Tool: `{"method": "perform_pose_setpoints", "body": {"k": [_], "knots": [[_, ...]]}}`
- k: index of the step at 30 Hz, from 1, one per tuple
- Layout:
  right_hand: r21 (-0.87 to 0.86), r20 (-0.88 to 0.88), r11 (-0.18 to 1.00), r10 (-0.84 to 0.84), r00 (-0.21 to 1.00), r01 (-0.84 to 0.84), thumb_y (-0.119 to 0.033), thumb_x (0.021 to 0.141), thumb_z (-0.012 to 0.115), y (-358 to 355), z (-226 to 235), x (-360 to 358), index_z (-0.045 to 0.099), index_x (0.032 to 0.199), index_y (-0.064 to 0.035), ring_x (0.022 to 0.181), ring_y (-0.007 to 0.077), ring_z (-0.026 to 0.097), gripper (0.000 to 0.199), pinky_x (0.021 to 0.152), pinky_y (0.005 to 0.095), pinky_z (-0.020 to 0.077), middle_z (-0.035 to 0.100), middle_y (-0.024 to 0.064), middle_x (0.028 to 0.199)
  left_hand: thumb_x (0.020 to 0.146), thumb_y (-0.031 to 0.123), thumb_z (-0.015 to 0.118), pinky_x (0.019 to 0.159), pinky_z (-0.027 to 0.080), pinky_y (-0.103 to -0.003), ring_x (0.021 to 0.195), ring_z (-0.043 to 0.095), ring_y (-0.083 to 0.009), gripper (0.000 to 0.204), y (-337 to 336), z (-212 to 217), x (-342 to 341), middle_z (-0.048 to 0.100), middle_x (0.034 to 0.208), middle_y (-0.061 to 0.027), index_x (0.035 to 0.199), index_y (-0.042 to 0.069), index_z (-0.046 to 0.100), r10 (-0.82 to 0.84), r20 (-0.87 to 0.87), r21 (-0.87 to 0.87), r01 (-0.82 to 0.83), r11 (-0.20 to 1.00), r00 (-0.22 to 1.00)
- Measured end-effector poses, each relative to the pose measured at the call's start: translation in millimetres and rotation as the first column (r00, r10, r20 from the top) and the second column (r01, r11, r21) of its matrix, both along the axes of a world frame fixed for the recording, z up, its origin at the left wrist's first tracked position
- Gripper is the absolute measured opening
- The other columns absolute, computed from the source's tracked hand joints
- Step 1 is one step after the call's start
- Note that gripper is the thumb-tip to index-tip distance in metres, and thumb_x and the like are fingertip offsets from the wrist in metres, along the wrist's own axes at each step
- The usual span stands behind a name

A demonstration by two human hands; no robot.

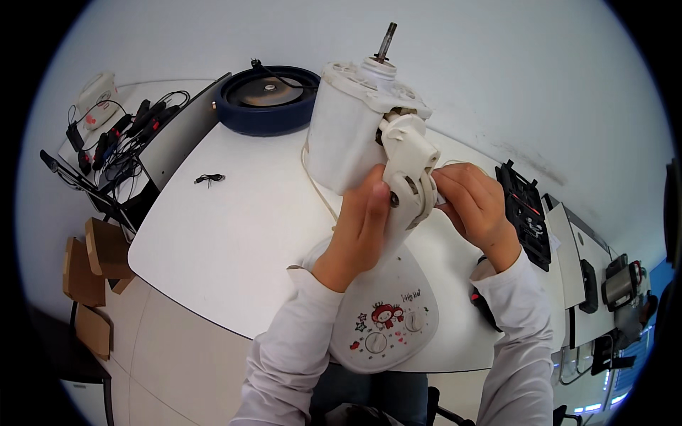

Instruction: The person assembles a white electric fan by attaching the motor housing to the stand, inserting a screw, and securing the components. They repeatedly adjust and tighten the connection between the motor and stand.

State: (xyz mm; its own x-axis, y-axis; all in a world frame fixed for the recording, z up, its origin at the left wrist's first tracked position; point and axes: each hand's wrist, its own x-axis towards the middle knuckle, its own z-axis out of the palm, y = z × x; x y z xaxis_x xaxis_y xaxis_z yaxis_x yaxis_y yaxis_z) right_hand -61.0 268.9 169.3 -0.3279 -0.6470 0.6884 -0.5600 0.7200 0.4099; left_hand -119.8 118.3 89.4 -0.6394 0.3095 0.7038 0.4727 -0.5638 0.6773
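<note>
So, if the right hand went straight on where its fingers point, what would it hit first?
The right hand would likely meet the white appliance's hinged neck first; the two may be touching, though depth is unclear.

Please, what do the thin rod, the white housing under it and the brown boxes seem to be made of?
Rod: probably metal, grey with slight shine. Housing: likely plastic, satin white, with moulded, rounded edges. Boxes: apparently cardboard, matte brown, with flat panels.
</note>
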Motion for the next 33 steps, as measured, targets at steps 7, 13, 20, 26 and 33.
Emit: {"method": "perform_pose_setpoints", "body": {"k": [7,13,20,26,33], "knots": [[-0.284,0.539,0.951,0.051,0.841,0.124,-0.014,0.086,0.052,-5,10,8,0.056,0.095,-0.0006,0.06,0.0192,0.051,0.017,0.055,0.0281,0.0425,0.053,0.0081,0.073,0.096,0.039,0.022,0.058,0.038,-0.029,0.06,0.048,-0.0185,0.05,-2,1,0,0.051,0.066,-0.0115,0.095,-0.004,0.048,0.02,-0.015,-0.015,-0.021,1.0,1.0],[-0.63,0.772,0.677,0.488,0.409,0.382,-0.029,0.097,0.032,-15,8,7,0.053,0.092,-0.0005,0.059,0.0186,0.047,0.035,0.059,0.0266,0.041,0.053,0.0068,0.07,0.094,0.046,0.017,0.066,0.043,-0.025,0.074,0.053,-0.0138,0.061,-1,4,5,0.058,0.087,-0.0071,0.113,-0.002,0.047,-0.039,0.045,-0.048,0.041,0.998,0.998],[-0.386,0.665,0.86,0.008,0.747,0.334,-0.024,0.089,0.049,-3,0,13,0.049,0.1,-0.0067,0.067,0.023,0.057,0.02,0.058,0.0301,0.0444,0.059,0.0072,0.082,0.092,0.05,0.018,0.06,0.046,-0.029,0.065,0.056,-0.0178,0.062,0,-3,2,0.059,0.076,-0.0112,0.106,-0.001,0.05,0.01,0.109,-0.113,0.003,0.994,0.994],[-0.208,0.023,0.974,-0.084,0.996,0.087,-0.019,0.073,0.067,10,-13,11,0.052,0.109,-0.0128,0.068,0.0159,0.056,0.039,0.053,0.0268,0.0456,0.057,-0.0014,0.094,0.091,0.05,0.016,0.061,0.047,-0.032,0.065,0.056,-0.0209,0.063,3,2,7,0.058,0.074,-0.0123,0.1,-0.001,0.052,-0.041,0.211,-0.066,0.056,0.996,0.977],[-0.02,-0.026,0.999,-0.042,0.999,0.042,-0.011,0.075,0.059,15,-6,3,0.057,0.097,-0.0133,0.071,0.0091,0.054,0.023,0.05,0.0226,0.0435,0.055,-0.0043,0.089,0.091,0.053,0.019,0.059,0.045,-0.029,0.064,0.055,-0.0179,0.063,0,-2,7,0.057,0.078,-0.0111,0.109,-0.001,0.046,-0.107,0.246,-0.04,0.121,0.992,0.963]]}}
